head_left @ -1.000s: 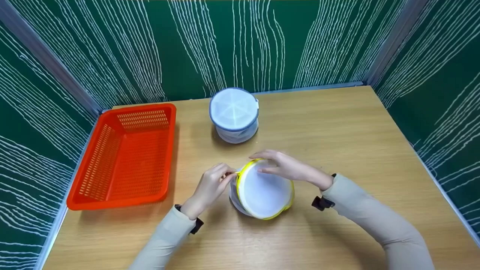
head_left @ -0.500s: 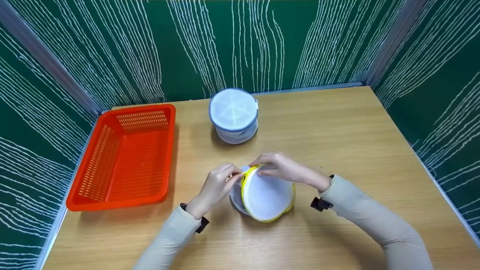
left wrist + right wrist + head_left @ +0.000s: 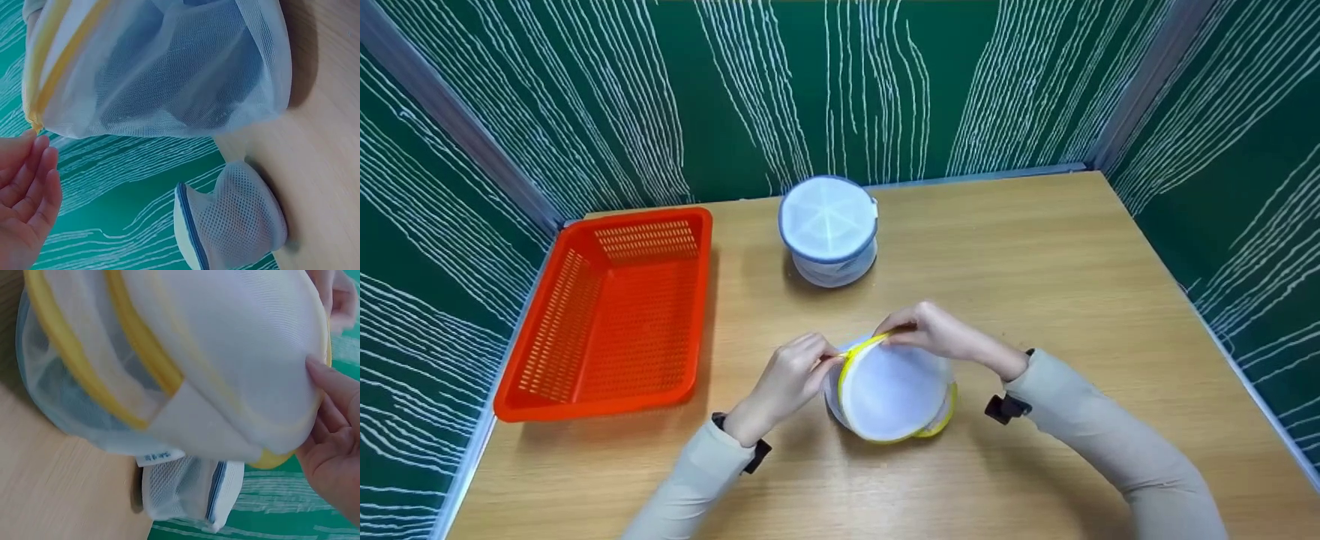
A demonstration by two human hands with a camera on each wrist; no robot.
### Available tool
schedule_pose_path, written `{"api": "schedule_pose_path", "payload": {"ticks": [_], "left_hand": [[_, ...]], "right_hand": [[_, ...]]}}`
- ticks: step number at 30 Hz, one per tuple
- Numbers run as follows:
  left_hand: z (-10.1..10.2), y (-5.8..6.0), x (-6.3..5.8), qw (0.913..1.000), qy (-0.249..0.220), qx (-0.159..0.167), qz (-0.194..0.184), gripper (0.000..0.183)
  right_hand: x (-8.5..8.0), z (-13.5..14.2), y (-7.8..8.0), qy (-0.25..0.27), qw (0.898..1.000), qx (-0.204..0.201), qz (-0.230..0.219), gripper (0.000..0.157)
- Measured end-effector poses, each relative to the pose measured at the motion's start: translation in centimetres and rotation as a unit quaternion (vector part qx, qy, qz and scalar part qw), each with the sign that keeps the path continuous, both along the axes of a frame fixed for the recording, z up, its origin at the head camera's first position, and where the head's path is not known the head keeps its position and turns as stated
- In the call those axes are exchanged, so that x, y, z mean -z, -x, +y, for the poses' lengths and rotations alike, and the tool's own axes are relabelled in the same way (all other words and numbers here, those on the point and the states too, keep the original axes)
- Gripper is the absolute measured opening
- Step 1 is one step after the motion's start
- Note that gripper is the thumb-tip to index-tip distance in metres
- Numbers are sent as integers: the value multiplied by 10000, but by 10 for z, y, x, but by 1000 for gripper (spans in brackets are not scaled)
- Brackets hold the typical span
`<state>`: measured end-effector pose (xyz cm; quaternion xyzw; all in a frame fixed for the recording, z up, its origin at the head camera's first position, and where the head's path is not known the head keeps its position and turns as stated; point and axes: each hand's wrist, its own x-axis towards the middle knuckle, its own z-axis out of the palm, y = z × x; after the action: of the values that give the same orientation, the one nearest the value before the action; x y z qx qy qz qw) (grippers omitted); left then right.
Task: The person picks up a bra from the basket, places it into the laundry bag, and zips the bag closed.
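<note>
A white mesh laundry bag [image 3: 894, 394] with yellow zip trim stands on the table, its round lid partly apart from the body on the near right side. My left hand [image 3: 791, 382] pinches the yellow trim at the lid's left edge, seemingly at the zip pull; in the left wrist view, thumb and fingertips meet at that yellow end [image 3: 35, 121]. With thumb on the lid's face and fingers behind, my right hand [image 3: 934, 332] grips the lid's far edge; the right wrist view shows this hand [image 3: 334, 439] too. The bag's inside is mostly hidden.
A second mesh laundry bag [image 3: 829, 225] with blue trim stands upright behind the first. At the left of the wooden table [image 3: 1035, 262] lies an orange plastic basket [image 3: 701, 300]. Green panels with white wavy lines [image 3: 877, 90] border the table at the back and sides.
The lid has tilted and turned, and a gap at its near right now shows. My left hand has shifted slightly right along with the trim; the right hand has closed on the lid's far edge.
</note>
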<state>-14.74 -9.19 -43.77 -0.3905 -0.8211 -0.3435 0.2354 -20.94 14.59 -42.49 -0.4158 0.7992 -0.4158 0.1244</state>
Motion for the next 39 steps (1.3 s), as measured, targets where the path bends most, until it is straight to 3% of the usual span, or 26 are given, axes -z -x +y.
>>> {"api": "schedule_pose_path", "payload": {"ticks": [11, 15, 20, 26, 33, 39], "left_hand": [[-14, -12, 5, 9985, -131, -248, -470, 9], [-15, -17, 9, 9982, -230, -309, -453, 9], [-15, -22, 14, 9987, -299, -288, -280, 12], [-11, -30, 19, 9994, -273, -222, -32, 14], [-6, -37, 23, 9990, -398, -191, -81, 16], [-2, -41, 26, 9989, -457, 22, -71, 16]], "right_hand": [[13, 13, 9, 637, 9913, 1018, -546, 22], [18, 14, 7, 861, 9817, 1534, -733, 23], [22, 15, 2, 1138, 9559, 2373, -1300, 26], [27, 10, -3, 1254, 9214, 3294, -1638, 26], [28, 3, -9, 1561, 8895, 3912, -1771, 27], [28, 3, -12, 1762, 8591, 4259, -2223, 29]]}}
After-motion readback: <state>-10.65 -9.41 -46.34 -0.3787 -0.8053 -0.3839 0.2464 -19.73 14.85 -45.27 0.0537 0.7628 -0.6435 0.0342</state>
